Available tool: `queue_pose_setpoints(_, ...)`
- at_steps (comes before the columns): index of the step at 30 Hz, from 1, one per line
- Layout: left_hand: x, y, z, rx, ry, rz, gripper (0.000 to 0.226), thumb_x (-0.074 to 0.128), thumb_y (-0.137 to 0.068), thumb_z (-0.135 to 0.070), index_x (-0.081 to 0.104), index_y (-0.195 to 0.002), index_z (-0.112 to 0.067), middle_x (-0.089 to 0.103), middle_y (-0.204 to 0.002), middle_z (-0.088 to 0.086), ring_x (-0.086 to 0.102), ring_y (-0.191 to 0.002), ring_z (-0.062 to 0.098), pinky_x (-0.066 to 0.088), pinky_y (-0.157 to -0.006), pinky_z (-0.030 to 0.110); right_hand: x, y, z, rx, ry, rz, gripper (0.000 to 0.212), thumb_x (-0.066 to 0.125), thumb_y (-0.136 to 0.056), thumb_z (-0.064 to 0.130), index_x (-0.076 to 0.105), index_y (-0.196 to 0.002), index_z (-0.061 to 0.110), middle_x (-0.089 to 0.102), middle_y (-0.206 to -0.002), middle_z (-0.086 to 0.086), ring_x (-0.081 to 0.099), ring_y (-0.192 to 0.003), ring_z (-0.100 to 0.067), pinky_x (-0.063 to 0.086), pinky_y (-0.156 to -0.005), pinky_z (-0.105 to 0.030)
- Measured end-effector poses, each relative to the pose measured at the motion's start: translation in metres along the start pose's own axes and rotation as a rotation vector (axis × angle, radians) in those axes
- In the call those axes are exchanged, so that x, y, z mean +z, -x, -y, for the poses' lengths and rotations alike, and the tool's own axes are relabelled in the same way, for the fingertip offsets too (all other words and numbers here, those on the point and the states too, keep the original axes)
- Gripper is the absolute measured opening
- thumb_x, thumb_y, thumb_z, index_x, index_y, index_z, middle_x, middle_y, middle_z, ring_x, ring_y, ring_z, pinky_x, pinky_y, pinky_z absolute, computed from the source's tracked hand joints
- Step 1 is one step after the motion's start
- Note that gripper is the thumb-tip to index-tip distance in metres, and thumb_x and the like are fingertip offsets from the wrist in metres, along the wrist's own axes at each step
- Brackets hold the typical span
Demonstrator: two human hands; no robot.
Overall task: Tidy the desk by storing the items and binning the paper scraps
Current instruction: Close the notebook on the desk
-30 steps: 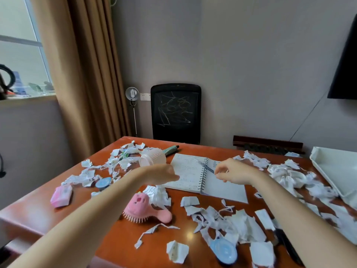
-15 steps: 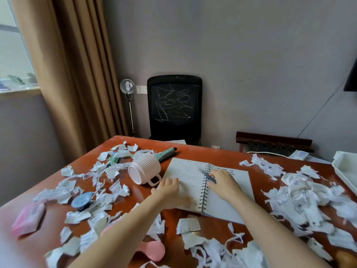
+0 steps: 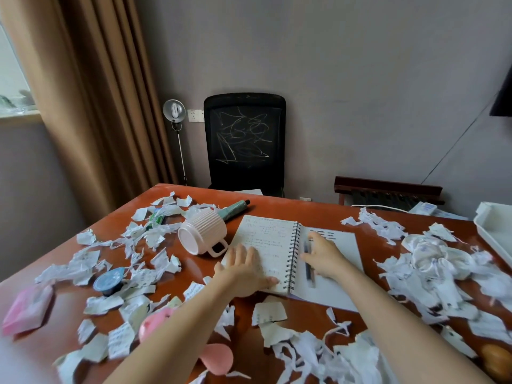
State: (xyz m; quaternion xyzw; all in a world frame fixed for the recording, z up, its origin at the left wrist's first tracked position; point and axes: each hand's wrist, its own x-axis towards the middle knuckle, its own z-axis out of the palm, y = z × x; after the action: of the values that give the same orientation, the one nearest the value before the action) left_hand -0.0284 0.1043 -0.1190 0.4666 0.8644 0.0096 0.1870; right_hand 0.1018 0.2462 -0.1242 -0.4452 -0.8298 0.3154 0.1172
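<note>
An open spiral notebook (image 3: 266, 239) lies in the middle of the brown desk (image 3: 318, 214). My left hand (image 3: 245, 268) lies flat on its left page, fingers spread. My right hand (image 3: 322, 254) rests on the right page over a dark pen (image 3: 308, 268), fingers loosely bent; whether they grip the pen is unclear. A pale ribbed mug (image 3: 203, 235) lies on its side left of the notebook, a green marker (image 3: 235, 209) behind it. Torn paper scraps (image 3: 432, 261) cover much of the desk.
A blue round lid (image 3: 108, 279) and a pink box (image 3: 27, 309) sit at the left, a pink hairbrush (image 3: 213, 356) near the front under my arm. A white tray (image 3: 496, 231) stands at the right edge. A black chair (image 3: 243, 142) is behind the desk.
Both hands have moved down onto the notebook pages. The left hand has spread flat on the left page; the right has slid along the pen. The camera has come closer.
</note>
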Motion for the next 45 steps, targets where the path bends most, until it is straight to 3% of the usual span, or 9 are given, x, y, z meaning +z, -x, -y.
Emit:
queue_pose_setpoints(4,0.000,0.005,0.001,-0.039,0.138,-0.148,0.115,0.062,-0.066,-0.073,0.003,-0.149,-0.018,-0.012,-0.158,0.012,-0.011,-0.145,0.032,0.008,-0.116,0.051,0.003,-0.002,-0.005,0.035,-0.039,0.037,0.018,0.055,-0.091,0.022,0.050,-0.107,0.016,0.063,-0.101,-0.008,0.064,-0.083,-0.024,0.055,-0.068,-0.037)
queue_pose_setpoints(10,-0.007,0.004,-0.007,-0.110,0.197,-0.212,0.120,0.072,-0.063,-0.066,0.001,-0.150,-0.023,-0.011,-0.158,0.005,-0.003,-0.145,0.033,0.014,-0.115,0.053,0.003,0.001,-0.008,0.062,-0.159,0.085,0.042,0.051,-0.094,0.021,0.041,-0.135,0.022,0.061,-0.101,-0.008,0.055,-0.067,-0.017,0.043,-0.049,-0.025)
queue_pose_setpoints(14,-0.010,0.001,-0.009,-0.121,0.201,-0.271,0.116,0.073,-0.064,-0.061,0.002,-0.149,-0.027,-0.011,-0.158,0.002,0.001,-0.144,0.033,0.017,-0.114,0.054,0.008,0.004,-0.003,0.010,0.120,0.013,0.036,0.046,-0.095,0.030,0.044,-0.129,0.019,0.059,-0.126,-0.003,0.059,-0.109,-0.025,0.051,-0.085,-0.037)
queue_pose_setpoints(16,-0.013,0.001,-0.011,-0.109,0.169,-0.302,0.114,0.075,-0.065,-0.057,0.003,-0.149,-0.028,-0.010,-0.158,0.002,0.004,-0.143,0.033,0.017,-0.113,0.055,0.010,0.005,-0.001,0.005,0.138,0.006,0.036,0.045,-0.096,0.030,0.044,-0.130,0.019,0.059,-0.128,-0.002,0.058,-0.113,-0.025,0.050,-0.091,-0.037)
queue_pose_setpoints(25,-0.065,0.008,-0.020,-0.055,0.293,-0.261,0.102,0.077,-0.074,-0.030,0.010,-0.149,-0.020,0.016,-0.153,0.010,0.024,-0.138,0.035,0.033,-0.111,0.049,0.002,0.007,-0.001,-0.008,0.050,0.056,0.018,0.044,-0.096,0.027,0.051,-0.112,0.024,0.064,-0.114,0.000,0.059,-0.084,-0.020,0.050,-0.062,-0.029)
queue_pose_setpoints(28,-0.084,0.012,-0.018,-0.033,0.476,-0.217,0.087,0.072,-0.080,-0.015,0.015,-0.146,-0.017,0.037,-0.141,0.010,0.044,-0.125,0.029,0.050,-0.092,0.036,0.000,0.006,-0.001,-0.004,-0.029,0.114,0.023,0.047,-0.094,0.030,0.051,-0.117,0.029,0.063,-0.116,0.002,0.061,-0.085,-0.021,0.046,-0.055,-0.025)
queue_pose_setpoints(31,-0.097,0.017,-0.017,-0.026,0.552,-0.246,0.066,0.066,-0.084,-0.007,0.029,-0.139,-0.012,0.051,-0.126,0.009,0.053,-0.115,0.025,0.048,-0.079,0.031,-0.003,0.007,0.000,-0.006,-0.113,0.175,0.025,0.047,-0.093,0.030,0.052,-0.117,0.032,0.064,-0.108,0.002,0.064,-0.083,-0.024,0.051,-0.064,-0.031)
queue_pose_setpoints(37,-0.116,0.022,-0.014,0.104,0.580,-0.306,0.038,0.059,-0.088,-0.008,0.058,-0.125,-0.012,0.065,-0.112,0.007,0.059,-0.092,0.016,0.045,-0.058,0.017,0.017,0.004,0.023,-0.015,-0.314,0.224,0.029,0.047,-0.092,0.006,0.051,-0.118,0.019,0.058,-0.076,-0.005,0.059,-0.061,-0.020,0.053,-0.059,-0.028)
queue_pose_setpoints(45,-0.113,0.018,-0.005,0.106,0.665,-0.285,0.037,0.050,-0.094,-0.018,0.052,-0.132,-0.016,0.059,-0.123,0.009,0.055,-0.095,0.017,0.039,-0.052,0.018,0.031,-0.003,0.054,0.069,-0.572,0.278,0.033,0.029,-0.100,0.008,0.054,-0.121,0.001,0.054,-0.069,-0.009,0.055,-0.057,-0.019,0.054,-0.052,-0.024)
